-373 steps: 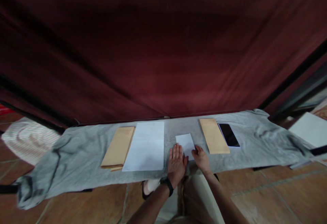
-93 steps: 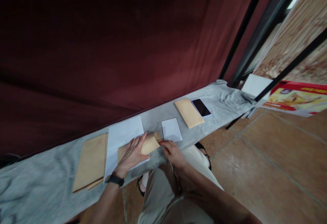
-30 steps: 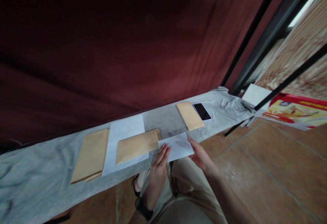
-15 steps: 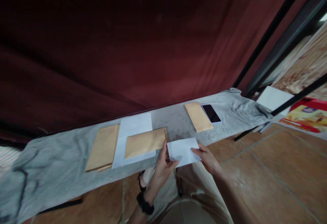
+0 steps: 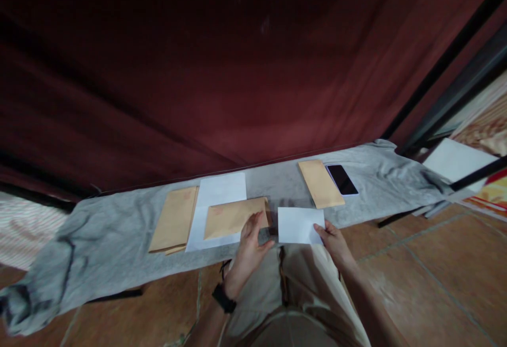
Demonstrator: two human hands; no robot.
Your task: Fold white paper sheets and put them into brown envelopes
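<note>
My right hand (image 5: 332, 238) grips the right edge of a folded white sheet of paper (image 5: 299, 225), thumb on top, near the front edge of the cloth-covered surface. Just left of the sheet is my left hand (image 5: 252, 244), thumb and fingers apart, holding nothing. Its fingertips hover at or over a brown envelope (image 5: 229, 217); whether they touch it I cannot tell. That envelope lies on white paper sheets (image 5: 222, 188). Farther left, a small stack of brown envelopes (image 5: 172, 220) partly borders those sheets.
Another brown envelope (image 5: 320, 183) lies to the right, beside a phone (image 5: 343, 179) with a dark screen. Grey cloth (image 5: 119, 241) covers the narrow surface. A dark red curtain (image 5: 237, 72) hangs behind it. At far right are a white board (image 5: 455, 159) and dark metal bars.
My left hand has let go of the folded paper and moved left toward the envelope. My right hand alone now holds the sheet. The view has shifted slightly.
</note>
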